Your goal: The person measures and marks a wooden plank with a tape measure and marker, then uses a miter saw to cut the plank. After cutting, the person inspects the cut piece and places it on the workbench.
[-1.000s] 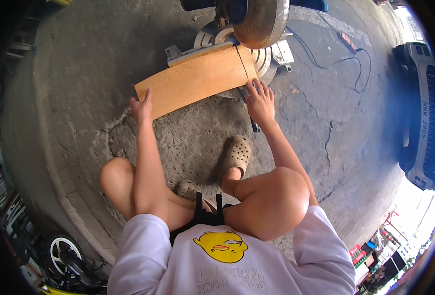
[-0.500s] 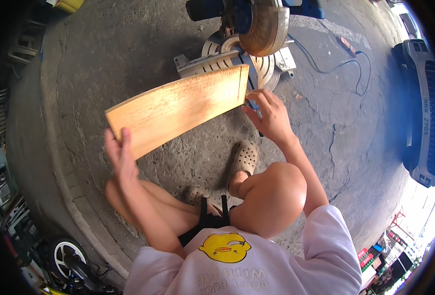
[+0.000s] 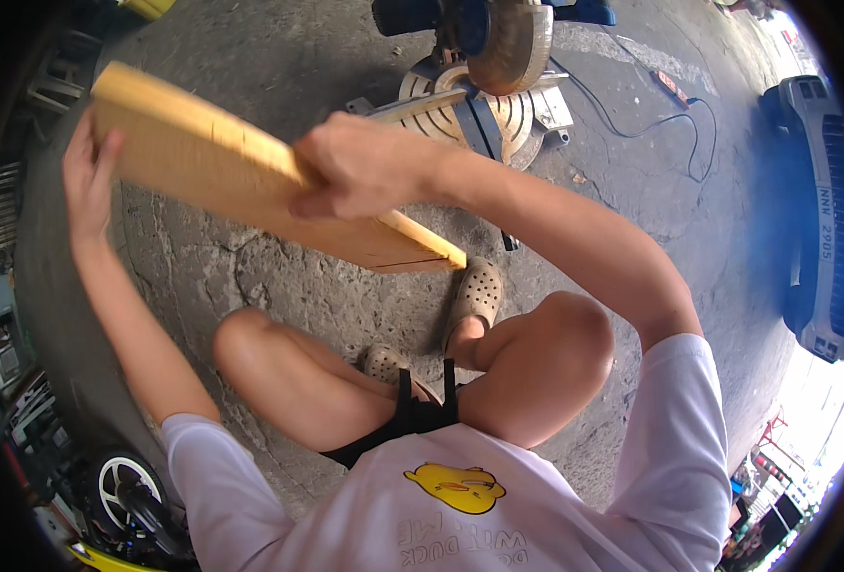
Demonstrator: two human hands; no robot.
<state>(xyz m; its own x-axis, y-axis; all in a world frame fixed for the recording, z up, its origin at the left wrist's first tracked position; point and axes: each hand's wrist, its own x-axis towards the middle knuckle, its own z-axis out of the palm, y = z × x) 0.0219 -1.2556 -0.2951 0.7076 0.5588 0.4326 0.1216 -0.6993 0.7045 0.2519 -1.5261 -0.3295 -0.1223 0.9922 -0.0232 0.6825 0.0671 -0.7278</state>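
Observation:
A light wooden board [image 3: 231,176] is held up in front of me, tilted so that its upper edge faces me and its right end hangs lower. My left hand [image 3: 88,176] grips its far left end, thumb on the near face. Across the middle of the upper edge, my right hand [image 3: 345,167] is closed round the board, slightly blurred. A dark line runs along the board near its low right end, which hangs near my shoe [image 3: 476,294]. Beyond the right forearm stands a blue miter saw [image 3: 508,48] on its round slotted base [image 3: 527,124].
A cable with an orange-red box [image 3: 671,90] runs over the concrete floor [image 3: 631,257] to the right of the saw. A blue vehicle [image 3: 813,219] stands at the right edge. A wheel [image 3: 128,488] and stacked goods lie at lower left.
The board has swung up on the left and its right end has dropped toward me. My right hand has moved left from its right end to the middle of the upper edge.

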